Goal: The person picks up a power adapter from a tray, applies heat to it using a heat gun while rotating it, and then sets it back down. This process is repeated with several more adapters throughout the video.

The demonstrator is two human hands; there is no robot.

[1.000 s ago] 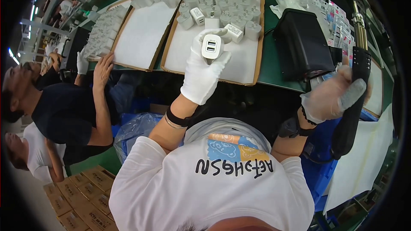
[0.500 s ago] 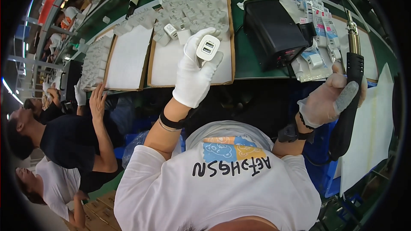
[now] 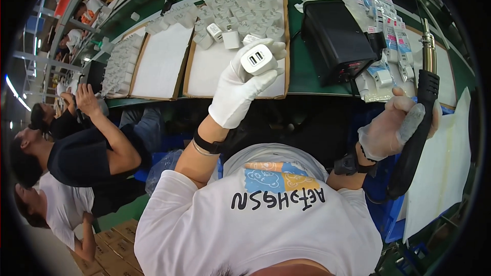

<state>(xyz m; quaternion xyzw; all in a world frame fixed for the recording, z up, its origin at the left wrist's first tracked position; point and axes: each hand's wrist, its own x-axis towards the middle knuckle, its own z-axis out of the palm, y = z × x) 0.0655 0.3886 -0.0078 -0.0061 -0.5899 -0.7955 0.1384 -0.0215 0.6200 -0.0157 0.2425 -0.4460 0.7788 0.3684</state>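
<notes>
A white plug-in charger with two USB ports (image 3: 257, 60) sits in the grip of my white-gloved left hand (image 3: 238, 84), ports facing up towards me. Another white charger (image 3: 250, 39) shows partly behind those fingers; I cannot tell whether they touch it. My right hand (image 3: 391, 128), in a thin translucent glove with a grey thumb tip, is closed round a long corded tool (image 3: 428, 84) with a ribbed black handle, a metal barrel and a thin tip. The tool points upward. Several chargers stand in a cardboard tray (image 3: 204, 82) beyond my left hand.
A black box-shaped device (image 3: 335, 41) stands between the tray and a pile of packaged chargers (image 3: 383, 30) at the right. Another tray (image 3: 159, 66) lies to the left. Seated co-workers (image 3: 92, 156) are close on my left. A white sheet (image 3: 440, 168) hangs at the right.
My left hand has shifted slightly right with the charger, which is now tilted differently. My right hand keeps hold of the tool. The nearest co-worker's raised hand has moved left.
</notes>
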